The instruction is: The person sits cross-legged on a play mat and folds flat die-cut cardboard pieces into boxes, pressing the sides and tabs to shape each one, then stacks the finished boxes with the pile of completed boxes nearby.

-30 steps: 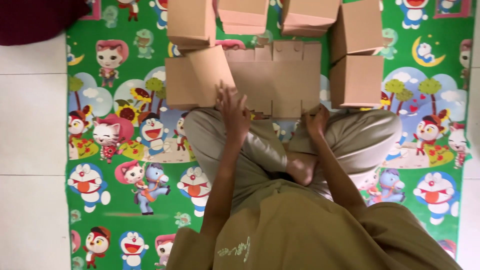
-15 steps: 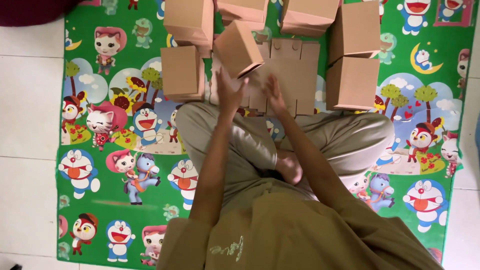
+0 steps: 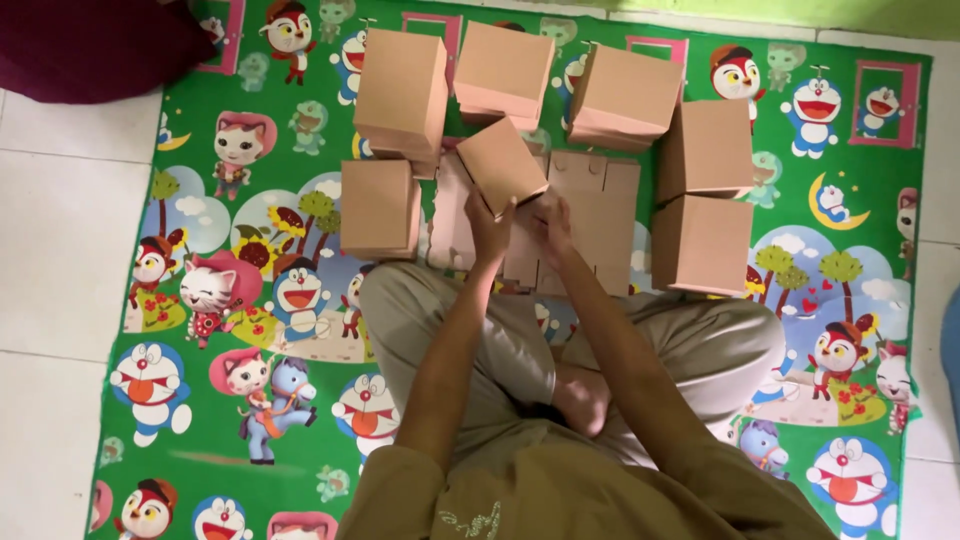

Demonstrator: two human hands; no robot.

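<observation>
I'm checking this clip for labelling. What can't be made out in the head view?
- Underside of the held cardboard box: turned away from the camera.
- Right hand fingers: tucked behind the box.
- Flat cardboard sheets: partly covered by both hands, count unclear.
- Dark red cushion: cut off by the top-left edge.

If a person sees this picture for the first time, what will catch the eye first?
Probably the bright green cartoon mat that covers the floor. Next, the brown cardboard boxes ringed around its top middle. At the centre, the left hand and right hand hold one small box, tilted, above flat cardboard sheets.
</observation>
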